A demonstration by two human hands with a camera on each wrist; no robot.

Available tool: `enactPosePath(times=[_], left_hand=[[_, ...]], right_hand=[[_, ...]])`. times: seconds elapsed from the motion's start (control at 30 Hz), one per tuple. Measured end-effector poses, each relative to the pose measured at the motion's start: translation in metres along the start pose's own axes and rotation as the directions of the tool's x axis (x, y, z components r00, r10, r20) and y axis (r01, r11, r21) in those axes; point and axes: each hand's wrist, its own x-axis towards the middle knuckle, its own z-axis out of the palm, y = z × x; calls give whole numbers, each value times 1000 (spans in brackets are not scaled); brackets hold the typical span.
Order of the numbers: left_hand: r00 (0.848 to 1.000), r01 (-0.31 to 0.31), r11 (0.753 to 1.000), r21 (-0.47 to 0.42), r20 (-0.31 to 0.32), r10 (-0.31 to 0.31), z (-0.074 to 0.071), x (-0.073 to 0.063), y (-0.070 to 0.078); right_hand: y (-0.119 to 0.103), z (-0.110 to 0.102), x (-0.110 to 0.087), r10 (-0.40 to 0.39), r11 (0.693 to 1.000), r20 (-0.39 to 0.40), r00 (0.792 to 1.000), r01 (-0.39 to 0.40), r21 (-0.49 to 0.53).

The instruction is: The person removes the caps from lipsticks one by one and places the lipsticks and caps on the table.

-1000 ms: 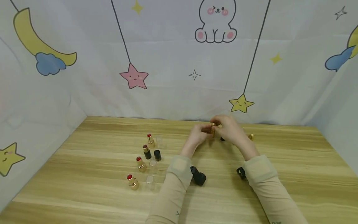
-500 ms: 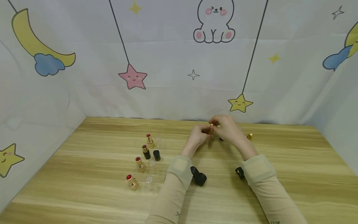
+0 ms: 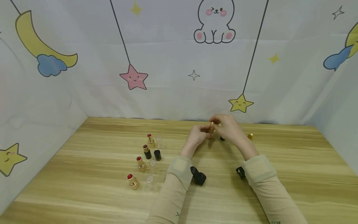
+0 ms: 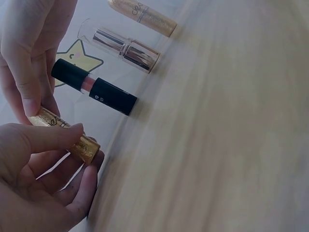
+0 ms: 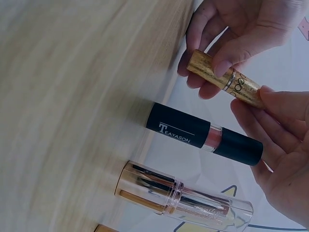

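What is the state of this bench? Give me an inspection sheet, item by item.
Surface: wooden table, pale grain.
Job's things: gold lipstick tube, closed, held above the table.
Clutter: four uncapped lipsticks standing in a row at left, with a black cap and clear caps beside them; black lipstick, clear-capped lipstick and a second gold tube near the hands.
Grippers: left hand and right hand each pinch one end of the gold lipstick tube.
Cables: nothing seen.
Surroundings: cloth backdrop printed with rabbit, stars, moons.
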Motion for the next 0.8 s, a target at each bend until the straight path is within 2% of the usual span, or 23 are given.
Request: enactPosePath(times=[0.63, 0.8], left_hand=[[999, -5, 999, -39, 33, 6, -5, -1, 3], [1000, -12, 1000, -17, 26, 12, -6, -3, 3]], right_hand=[[-5, -3, -3, -44, 999, -37, 998, 44, -3], [-6, -3, -4, -44, 999, -41, 998, 44, -8]])
